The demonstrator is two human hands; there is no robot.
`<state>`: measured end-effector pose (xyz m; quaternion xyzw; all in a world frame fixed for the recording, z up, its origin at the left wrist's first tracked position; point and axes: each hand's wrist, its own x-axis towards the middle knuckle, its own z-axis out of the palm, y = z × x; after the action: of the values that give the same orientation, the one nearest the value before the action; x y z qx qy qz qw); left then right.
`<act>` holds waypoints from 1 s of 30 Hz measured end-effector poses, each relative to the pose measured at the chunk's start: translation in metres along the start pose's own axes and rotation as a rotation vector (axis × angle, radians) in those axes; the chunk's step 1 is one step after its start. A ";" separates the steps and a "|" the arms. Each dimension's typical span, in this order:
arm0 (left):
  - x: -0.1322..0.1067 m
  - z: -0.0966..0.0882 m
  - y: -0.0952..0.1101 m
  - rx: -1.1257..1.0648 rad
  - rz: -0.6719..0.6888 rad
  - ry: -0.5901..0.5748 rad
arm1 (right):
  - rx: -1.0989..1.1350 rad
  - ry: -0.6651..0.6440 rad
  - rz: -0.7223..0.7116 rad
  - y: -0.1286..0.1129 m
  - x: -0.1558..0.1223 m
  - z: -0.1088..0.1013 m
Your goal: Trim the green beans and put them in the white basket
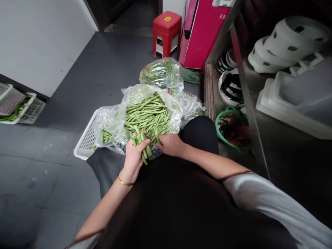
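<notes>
A clear plastic bag [116,119] full of green beans [149,114] rests on my lap, over a white perforated basket [86,140]. My left hand [135,154], with a gold bangle at the wrist, is closed around a small bundle of green beans [141,141] at the bag's near edge. Beside it, my right hand [169,144] lies with fingers curled into the beans at the bag's mouth; what those fingers hold is hidden.
A second bag of long green beans [160,73] lies on the grey floor behind. A red stool [166,31] and a pink box [203,33] stand farther back. A steel shelf [243,97] with white lids and bowls is on the right. White baskets [18,105] sit at far left.
</notes>
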<state>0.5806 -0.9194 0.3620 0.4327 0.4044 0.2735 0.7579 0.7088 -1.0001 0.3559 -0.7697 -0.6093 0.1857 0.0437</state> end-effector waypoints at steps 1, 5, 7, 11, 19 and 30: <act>0.002 0.000 -0.002 0.028 0.042 0.007 | -0.005 -0.019 -0.033 -0.005 -0.004 -0.001; 0.006 -0.006 -0.010 0.198 0.088 -0.117 | -0.032 -0.105 -0.198 -0.018 -0.019 -0.018; 0.005 -0.009 -0.010 0.248 0.073 -0.165 | -0.030 -0.038 -0.210 -0.015 -0.025 -0.033; 0.000 -0.010 -0.002 0.257 0.047 -0.263 | -0.055 0.175 -0.225 0.003 -0.025 -0.051; -0.019 -0.006 0.017 0.511 0.081 -0.393 | 0.416 -0.029 -0.420 0.017 -0.014 -0.012; -0.016 -0.012 0.009 0.008 -0.142 -0.388 | 0.344 -0.400 -0.301 0.046 0.010 -0.044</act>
<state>0.5612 -0.9219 0.3725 0.4506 0.2814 0.1295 0.8372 0.7683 -0.9951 0.3808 -0.6001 -0.6726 0.4256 0.0793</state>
